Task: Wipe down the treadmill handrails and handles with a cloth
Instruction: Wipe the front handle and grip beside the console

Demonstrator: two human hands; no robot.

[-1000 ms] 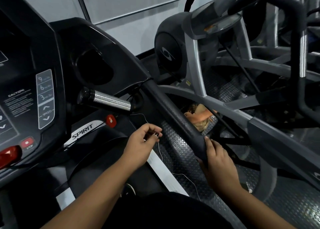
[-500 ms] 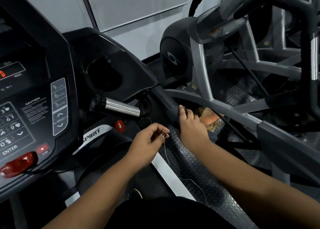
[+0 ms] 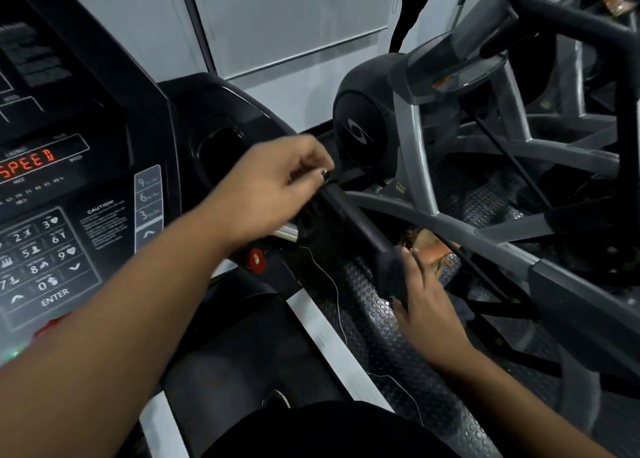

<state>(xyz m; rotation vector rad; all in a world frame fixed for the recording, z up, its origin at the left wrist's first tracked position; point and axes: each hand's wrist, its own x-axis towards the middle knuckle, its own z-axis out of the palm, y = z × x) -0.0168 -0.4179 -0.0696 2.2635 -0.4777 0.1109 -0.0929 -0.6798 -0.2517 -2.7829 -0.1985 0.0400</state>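
Handrail (image 3: 360, 225) on your right, with the cloth (image 3: 394, 281) wrapped round its lower end.
At left the console (image 3: 69, 197) glows red with SPEED. Your left hand (image 3: 273, 190) reaches over the metal pulse grip (image 3: 287, 233) to the rail's upper end, its fingers curled into a pinch; blur hides whether they hold anything. The black rail slopes down toward you, and near its lower end the fingers of your right hand (image 3: 426, 308) grip the dark cloth against it. An elliptical machine (image 3: 363, 135) stands farther right.
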